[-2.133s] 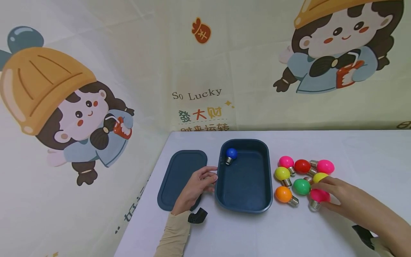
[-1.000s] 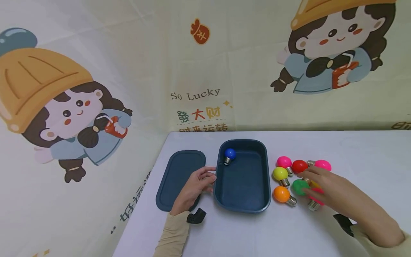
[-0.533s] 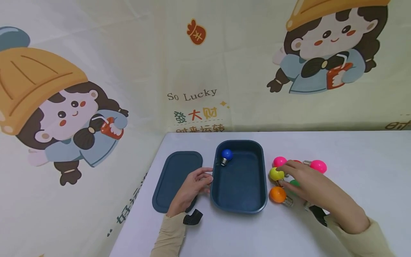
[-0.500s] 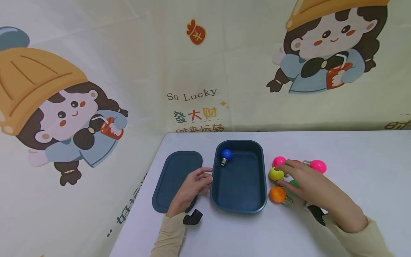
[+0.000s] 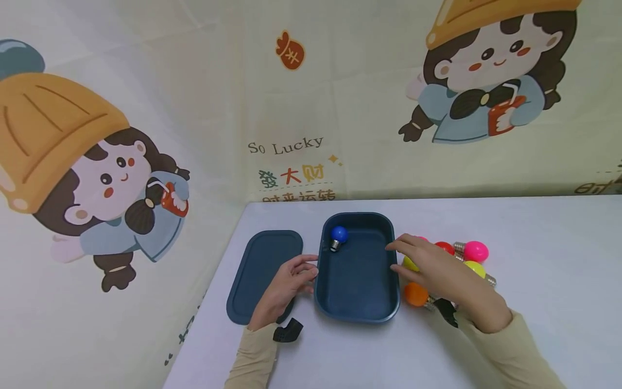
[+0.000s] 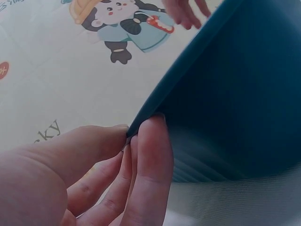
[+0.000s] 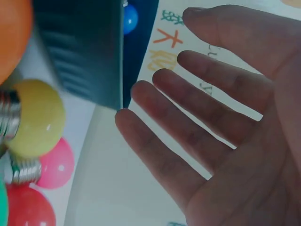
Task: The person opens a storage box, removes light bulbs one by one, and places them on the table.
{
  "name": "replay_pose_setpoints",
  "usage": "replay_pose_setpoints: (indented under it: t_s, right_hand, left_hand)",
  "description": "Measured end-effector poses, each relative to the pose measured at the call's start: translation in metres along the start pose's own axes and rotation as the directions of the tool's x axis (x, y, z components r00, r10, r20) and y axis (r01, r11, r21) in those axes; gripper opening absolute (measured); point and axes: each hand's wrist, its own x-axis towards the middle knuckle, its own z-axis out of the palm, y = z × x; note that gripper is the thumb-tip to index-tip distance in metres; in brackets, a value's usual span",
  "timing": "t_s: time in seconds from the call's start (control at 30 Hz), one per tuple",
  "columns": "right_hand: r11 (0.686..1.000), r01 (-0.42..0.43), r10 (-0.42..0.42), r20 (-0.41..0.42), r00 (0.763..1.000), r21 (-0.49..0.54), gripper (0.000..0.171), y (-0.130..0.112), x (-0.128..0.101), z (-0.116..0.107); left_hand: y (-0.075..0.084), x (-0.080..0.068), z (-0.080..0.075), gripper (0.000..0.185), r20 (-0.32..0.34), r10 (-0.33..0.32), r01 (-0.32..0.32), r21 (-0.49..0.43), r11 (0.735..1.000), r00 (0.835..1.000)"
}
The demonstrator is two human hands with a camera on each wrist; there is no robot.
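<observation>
A dark blue plastic box stands on the table, holding one blue light bulb near its far left corner. My left hand is at the box's left wall; in the left wrist view its thumb and forefinger pinch the rim. My right hand reaches over the box's right rim with spread, nearly straight fingers, and its palm holds nothing in the right wrist view. Beneath and around it lie several coloured bulbs, among them an orange bulb, a pink bulb and a yellow bulb, some partly hidden by the hand.
A flat dark blue lid lies left of the box, partly under my left forearm. A red bulb sits among the others on the right. Behind the white table hangs a cloth printed with cartoon figures.
My right hand has moved left from the far side of the bulb group, over the bulbs, to the box's right rim. My left hand stays at the box. The head view has shifted slightly.
</observation>
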Motion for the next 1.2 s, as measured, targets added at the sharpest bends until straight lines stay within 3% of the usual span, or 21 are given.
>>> replay_pose_setpoints:
  t_s: [0.23,0.57,1.2]
  right_hand:
    - [0.998,0.064,-0.064,0.005,0.998,0.021,0.037,-0.006,0.02,0.005]
    - [0.995,0.058,-0.064,0.066,0.996,0.084,0.046,-0.009,0.044,0.008]
    - [0.99,0.142,-0.143,0.097,0.985,0.019,0.059,-0.017,0.087,0.02]
  left_hand:
    - [0.0,0.002,-0.002,0.045,0.0,-0.008,0.008,-0.005,1.0,1.0]
    - [0.001,0.003,-0.001,0.045,0.0,-0.004,0.004,-0.009,1.0,1.0]
    - [-0.001,0.003,0.0,0.045,-0.009,-0.004,0.004,-0.009,1.0,1.0]
